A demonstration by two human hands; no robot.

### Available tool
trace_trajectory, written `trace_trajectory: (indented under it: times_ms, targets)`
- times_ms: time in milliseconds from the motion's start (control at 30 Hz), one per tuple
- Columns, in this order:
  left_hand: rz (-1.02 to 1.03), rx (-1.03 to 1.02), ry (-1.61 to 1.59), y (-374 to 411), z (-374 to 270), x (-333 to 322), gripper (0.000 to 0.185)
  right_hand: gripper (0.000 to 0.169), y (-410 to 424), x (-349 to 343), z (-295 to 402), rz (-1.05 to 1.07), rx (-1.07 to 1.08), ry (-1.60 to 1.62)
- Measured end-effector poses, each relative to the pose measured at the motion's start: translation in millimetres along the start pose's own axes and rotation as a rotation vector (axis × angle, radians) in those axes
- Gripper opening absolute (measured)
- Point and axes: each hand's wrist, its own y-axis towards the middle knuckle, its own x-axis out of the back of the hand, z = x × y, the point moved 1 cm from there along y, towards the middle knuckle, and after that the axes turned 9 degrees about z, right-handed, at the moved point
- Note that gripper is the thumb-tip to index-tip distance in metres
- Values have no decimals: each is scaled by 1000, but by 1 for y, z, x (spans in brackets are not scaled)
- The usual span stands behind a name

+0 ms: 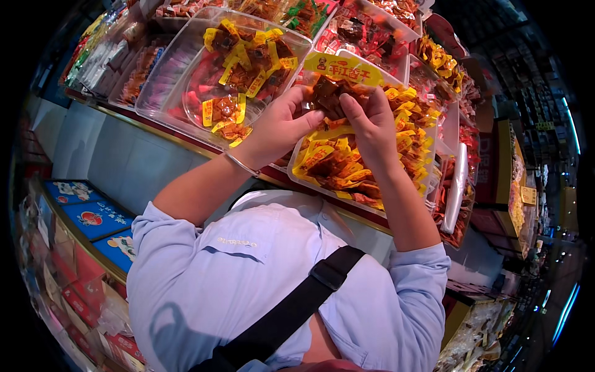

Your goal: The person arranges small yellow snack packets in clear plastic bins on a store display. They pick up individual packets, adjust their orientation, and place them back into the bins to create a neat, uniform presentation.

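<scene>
My left hand (283,123) and my right hand (369,121) hold one snack packet (332,95) between them, thumbs on its clear front. The packet has a yellow top band with writing, and brown pieces show inside. It is held over a clear plastic bin (297,174) heaped with similar yellow-edged packets (344,162). To the left, a clear round bowl (190,102) holds more yellow-and-brown packets (253,56), and it sits within a larger clear bin (155,86). The fingers behind the held packet are partly hidden.
Further bins of wrapped snacks (367,35) line the display, whose gold-and-red edge (200,146) runs before my body. A roll of clear plastic bags (455,188) lies at the right. Lower left stands a shelf with blue panels (93,218); another snack stand (506,186) is at the right.
</scene>
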Motion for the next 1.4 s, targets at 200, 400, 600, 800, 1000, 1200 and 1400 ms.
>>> trace_trajectory:
  times_ms: [200, 400, 600, 800, 1000, 1200, 1400]
  targets:
    - [9, -138, 220, -1, 11, 3, 31, 30, -2, 1, -1, -35, -378, 225]
    - [52, 210, 208, 7, 14, 31, 31, 21, 0, 8, -10, -148, -114, 29]
    - [66, 823, 1513, 10, 31, 198, 45, 24, -7, 22, -5, -149, -39, -53]
    - [224, 1040, 1376, -6, 64, 242, 54, 28, -12, 13, 5, -42, 7, -144]
    - [37, 700, 853, 6, 26, 204, 35, 25, -15, 12, 7, -70, -3, -15]
    - [282, 327, 1123, 18, -51, 75, 26, 22, -5, 9, 15, 332, 147, -657]
    - [408, 183, 614, 13, -74, 30, 22, 22, -7, 6, 21, 435, 52, -517]
